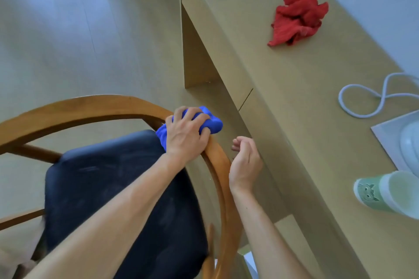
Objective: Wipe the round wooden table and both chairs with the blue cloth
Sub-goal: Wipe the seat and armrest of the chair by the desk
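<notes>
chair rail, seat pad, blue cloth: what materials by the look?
Chair rail: looks like bent wood with a smooth, slightly glossy finish; grain and warm brown tone show. Seat pad: dark navy upholstery, probably fabric, matte with faint scuffs. Blue cloth: soft bunched textile, likely microfibre, gripped by the left hand.

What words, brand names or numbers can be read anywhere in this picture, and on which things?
None: no readable text shows in this view.
green cup: a small cartoon animal figure only, no letters.
blue cloth, red cloth, chair, desk: plain, no label or print visible.
</notes>
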Tool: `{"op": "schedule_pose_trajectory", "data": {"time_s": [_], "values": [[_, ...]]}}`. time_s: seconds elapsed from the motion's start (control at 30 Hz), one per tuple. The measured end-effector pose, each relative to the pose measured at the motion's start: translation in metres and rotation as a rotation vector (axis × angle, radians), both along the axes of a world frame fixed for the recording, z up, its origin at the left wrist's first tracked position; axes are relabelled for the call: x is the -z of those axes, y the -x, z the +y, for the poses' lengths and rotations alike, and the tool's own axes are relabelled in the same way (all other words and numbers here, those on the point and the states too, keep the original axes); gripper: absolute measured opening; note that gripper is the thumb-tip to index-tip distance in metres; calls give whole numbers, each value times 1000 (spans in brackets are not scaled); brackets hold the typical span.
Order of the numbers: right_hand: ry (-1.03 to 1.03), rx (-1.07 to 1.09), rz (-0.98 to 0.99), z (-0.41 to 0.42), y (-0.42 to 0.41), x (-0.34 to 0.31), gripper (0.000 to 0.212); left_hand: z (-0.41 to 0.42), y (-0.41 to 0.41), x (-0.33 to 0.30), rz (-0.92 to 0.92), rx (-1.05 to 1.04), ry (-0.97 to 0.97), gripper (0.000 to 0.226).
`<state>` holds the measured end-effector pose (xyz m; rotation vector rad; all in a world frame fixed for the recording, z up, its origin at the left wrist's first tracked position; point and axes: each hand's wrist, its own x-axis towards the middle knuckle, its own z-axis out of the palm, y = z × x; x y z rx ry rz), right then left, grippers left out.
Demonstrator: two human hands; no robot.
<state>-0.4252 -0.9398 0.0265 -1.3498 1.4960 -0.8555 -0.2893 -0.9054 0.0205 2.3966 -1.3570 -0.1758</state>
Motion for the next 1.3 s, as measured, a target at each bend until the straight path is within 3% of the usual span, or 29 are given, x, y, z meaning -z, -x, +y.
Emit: {"op": "schedule_pose_trajectory", "data": {"time_s": [0.1,0.17,0.23,0.43,0.57,0.7,0.83,0.97,1.13,1.3], "values": [[-126,117,-216,-2,3,-9,27,10,46,-21,5,116,84,32],[-168,166,-264,-5,10,-19,24,21,68,-31,-25,221,101,29],[-227,160,-300,-4,19,-32,24,28,77,-40,57,243,134,28],[-151,-410,-229,4,35,-89,28,50,47,-101,894,-136,361,29],[-53,-761,-152,12,13,-151,56,97,15,-161,1187,-223,397,28],[-40,-1014,-81,33,-21,-216,62,147,-15,-224,1269,-336,422,19],[27,-1125,-60,61,-54,-278,23,197,-34,-271,1370,-413,494,19],[6,-1312,-36,91,-77,-335,13,242,-46,-309,1432,-392,558,36],[8,-1415,-46,122,-94,-378,17,286,-47,-345,1270,-309,506,34],[-158,-1507,-144,135,-105,-400,30,306,-43,-367,1074,-385,587,29]]}}
